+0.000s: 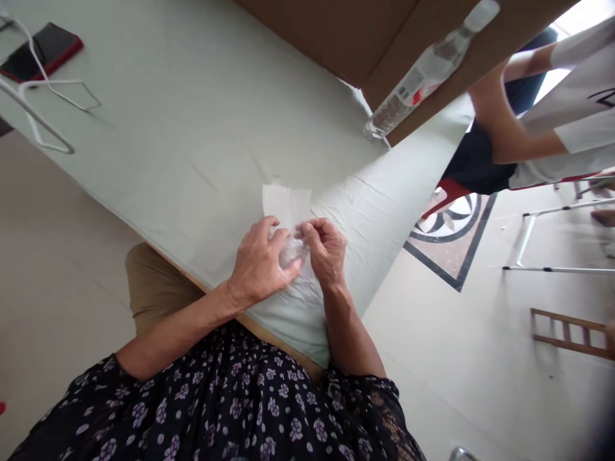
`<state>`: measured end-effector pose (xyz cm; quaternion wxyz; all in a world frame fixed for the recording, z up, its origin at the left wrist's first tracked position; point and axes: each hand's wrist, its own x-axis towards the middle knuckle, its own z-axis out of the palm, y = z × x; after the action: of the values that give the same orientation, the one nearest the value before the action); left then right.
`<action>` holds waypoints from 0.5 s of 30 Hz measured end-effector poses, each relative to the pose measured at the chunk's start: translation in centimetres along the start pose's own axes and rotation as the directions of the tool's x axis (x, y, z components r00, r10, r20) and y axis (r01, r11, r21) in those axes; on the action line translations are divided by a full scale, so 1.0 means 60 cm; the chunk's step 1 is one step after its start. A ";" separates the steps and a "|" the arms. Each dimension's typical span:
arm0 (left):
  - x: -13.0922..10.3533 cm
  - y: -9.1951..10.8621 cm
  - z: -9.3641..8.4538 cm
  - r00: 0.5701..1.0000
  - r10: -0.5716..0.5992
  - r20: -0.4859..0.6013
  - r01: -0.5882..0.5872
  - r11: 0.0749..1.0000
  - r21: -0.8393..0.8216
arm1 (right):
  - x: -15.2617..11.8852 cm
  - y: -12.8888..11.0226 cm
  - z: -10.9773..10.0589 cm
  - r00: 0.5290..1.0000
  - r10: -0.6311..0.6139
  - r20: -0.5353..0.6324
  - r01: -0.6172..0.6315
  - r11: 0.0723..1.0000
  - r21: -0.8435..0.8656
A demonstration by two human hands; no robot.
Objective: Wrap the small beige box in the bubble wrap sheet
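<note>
My left hand (262, 261) curves its fingers around a small, rounded, clear plastic bundle (290, 253), thumb on the near side. The bundle looks crumpled and see-through; what is inside it, if anything, I cannot make out. On its right, my right hand (327, 250) is closed in a pinch at the bundle's upper edge, on what seems to be the plastic. A white, creased sheet of paper (283, 202) lies flat on the pale green cloth just beyond both hands, its near part hidden by them.
The cloth-covered table (168, 128) carries a large cardboard box (327, 32), with a clear water bottle (418, 80) beside it. At far left are a phone (45, 51) and a white wire stand (36, 105). A seated person (542, 121) is at the right.
</note>
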<state>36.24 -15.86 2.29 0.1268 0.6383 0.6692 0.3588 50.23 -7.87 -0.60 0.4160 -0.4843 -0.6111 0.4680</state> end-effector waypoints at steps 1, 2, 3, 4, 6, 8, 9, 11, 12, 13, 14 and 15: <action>0.002 -0.011 -0.004 0.999 -0.033 -0.005 0.033 0.998 -0.055 | 0.001 0.000 -0.002 1.000 -0.003 -0.013 0.003 1.000 0.012; 0.006 -0.024 -0.010 0.998 -0.055 -0.005 0.054 0.990 -0.128 | 0.004 0.001 -0.005 1.000 -0.001 -0.026 0.001 1.000 0.024; 0.009 -0.039 -0.018 0.997 -0.081 0.006 0.080 0.977 -0.197 | 0.008 0.003 -0.009 0.999 0.006 -0.038 -0.005 0.999 0.038; 0.013 -0.054 -0.026 0.992 -0.127 0.016 0.127 0.960 -0.249 | 0.014 0.006 -0.013 0.999 0.015 -0.047 -0.012 0.999 0.053; 0.020 -0.085 -0.041 0.978 -0.209 -0.012 0.198 0.940 -0.279 | 0.029 0.015 -0.022 0.998 0.038 -0.047 -0.035 0.996 0.077; 0.024 -0.117 -0.050 0.961 -0.268 -0.065 0.247 0.942 -0.226 | 0.045 0.028 -0.031 0.998 0.064 -0.020 -0.063 0.996 0.062; 0.024 -0.132 -0.053 0.953 -0.291 -0.081 0.272 0.943 -0.191 | 0.052 0.036 -0.035 0.997 0.076 -0.007 -0.075 0.997 0.035; 0.023 -0.156 -0.056 0.945 -0.318 -0.080 0.307 0.944 -0.123 | 0.061 0.047 -0.042 0.996 0.083 -0.014 -0.084 0.996 -0.043; 0.021 -0.164 -0.058 0.942 -0.328 -0.072 0.321 0.942 -0.093 | 0.061 0.050 -0.046 0.996 0.072 -0.044 -0.075 0.993 -0.089; 0.018 -0.167 -0.062 0.939 -0.336 -0.069 0.331 0.941 -0.067 | 0.058 0.049 -0.051 0.995 0.045 -0.092 -0.057 0.989 -0.137; 0.014 -0.164 -0.067 0.938 -0.338 -0.076 0.336 0.941 -0.046 | 0.053 0.045 -0.055 0.989 0.002 -0.147 -0.030 0.982 -0.185; 0.010 -0.156 -0.073 0.939 -0.330 -0.094 0.329 0.944 -0.030 | 0.044 0.037 -0.060 0.980 -0.051 -0.191 0.006 0.973 -0.230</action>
<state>26.26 -16.03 -0.44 0.1565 0.4982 0.7694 0.3679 53.65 -4.45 -1.83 0.4222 -0.5638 -0.6239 0.3387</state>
